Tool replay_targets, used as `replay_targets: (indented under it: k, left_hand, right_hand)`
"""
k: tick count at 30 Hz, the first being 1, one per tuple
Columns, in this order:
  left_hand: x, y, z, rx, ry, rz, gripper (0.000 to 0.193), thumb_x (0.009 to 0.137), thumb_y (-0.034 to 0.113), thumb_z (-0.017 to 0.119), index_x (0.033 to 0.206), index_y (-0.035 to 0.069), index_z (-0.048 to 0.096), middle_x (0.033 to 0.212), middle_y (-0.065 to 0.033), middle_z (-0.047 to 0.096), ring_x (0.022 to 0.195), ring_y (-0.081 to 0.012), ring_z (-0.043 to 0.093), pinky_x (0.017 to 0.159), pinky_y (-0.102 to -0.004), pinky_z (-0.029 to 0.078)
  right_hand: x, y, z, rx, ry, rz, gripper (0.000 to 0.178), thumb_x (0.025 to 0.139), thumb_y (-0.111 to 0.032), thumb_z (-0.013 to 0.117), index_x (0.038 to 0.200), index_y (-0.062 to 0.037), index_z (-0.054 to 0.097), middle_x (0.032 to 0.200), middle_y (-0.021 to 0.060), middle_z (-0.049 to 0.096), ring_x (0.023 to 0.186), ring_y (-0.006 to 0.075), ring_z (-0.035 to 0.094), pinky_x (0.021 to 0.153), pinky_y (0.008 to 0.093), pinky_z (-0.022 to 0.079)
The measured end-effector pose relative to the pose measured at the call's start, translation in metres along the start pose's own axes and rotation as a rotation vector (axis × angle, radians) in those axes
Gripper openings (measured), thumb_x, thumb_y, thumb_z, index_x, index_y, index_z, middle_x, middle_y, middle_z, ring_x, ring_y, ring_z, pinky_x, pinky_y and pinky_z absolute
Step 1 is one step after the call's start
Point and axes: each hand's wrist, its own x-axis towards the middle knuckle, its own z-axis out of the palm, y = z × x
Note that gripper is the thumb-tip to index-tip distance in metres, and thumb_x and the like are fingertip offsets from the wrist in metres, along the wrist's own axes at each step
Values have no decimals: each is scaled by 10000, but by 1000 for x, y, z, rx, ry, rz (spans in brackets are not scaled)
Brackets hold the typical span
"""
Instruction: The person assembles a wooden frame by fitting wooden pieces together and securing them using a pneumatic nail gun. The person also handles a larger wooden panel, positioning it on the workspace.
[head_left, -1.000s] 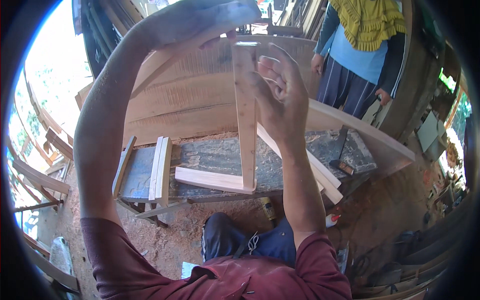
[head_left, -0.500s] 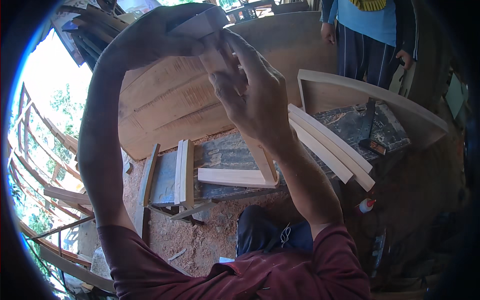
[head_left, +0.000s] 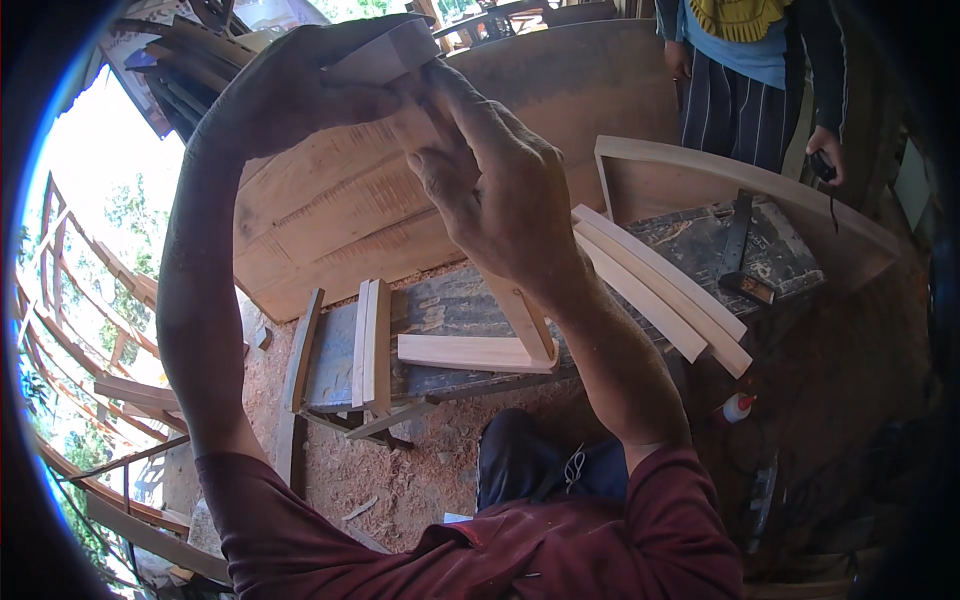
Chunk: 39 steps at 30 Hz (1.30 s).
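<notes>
Nearest, the worker's left hand (head_left: 310, 88) is raised, curled round a pale wooden piece (head_left: 388, 55) with the thumb beneath it; part of the wood is hidden in the grip. The right hand (head_left: 520, 190) is half closed at the upright (head_left: 520, 318), wood showing between thumb and forefinger; I can't tell how firmly it grips. That hand also covers the upright's middle. The upright's foot meets the right end of a pale bar (head_left: 465, 352) lying along the near edge of the worktop (head_left: 440, 305).

Below, a bottle with a red cap (head_left: 738, 406) is on the floor beyond the right elbow, and wood shavings (head_left: 430, 470) litter the ground under the worktop. To the bar's left sit paired strips (head_left: 371, 345) and a darker strip (head_left: 304, 350). To its right, two long curved pieces (head_left: 665, 290) poke out over the near edge, crowding the right forearm, with a try square (head_left: 742, 255) past them.

Farther off, a curved panel (head_left: 745, 170) stands at the right, and a broad wooden board (head_left: 330, 215) rises behind the worktop, partly masked by both arms. Behind the curved panel a second person (head_left: 745, 100) holds something black (head_left: 823, 166).
</notes>
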Motion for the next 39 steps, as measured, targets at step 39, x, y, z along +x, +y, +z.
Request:
replay_targets:
  k: [39]
  left_hand:
    - [5,3,8,-53,152,-93,483,864,163,764,1314,39,642,1158,-75,705,1048,-186,671,922,-343,550]
  right_hand:
    - [-10,-1,-1,56,78,25,643,891,-90,622,1503,-15,440,841,196,618,621,349,644,547,431,551]
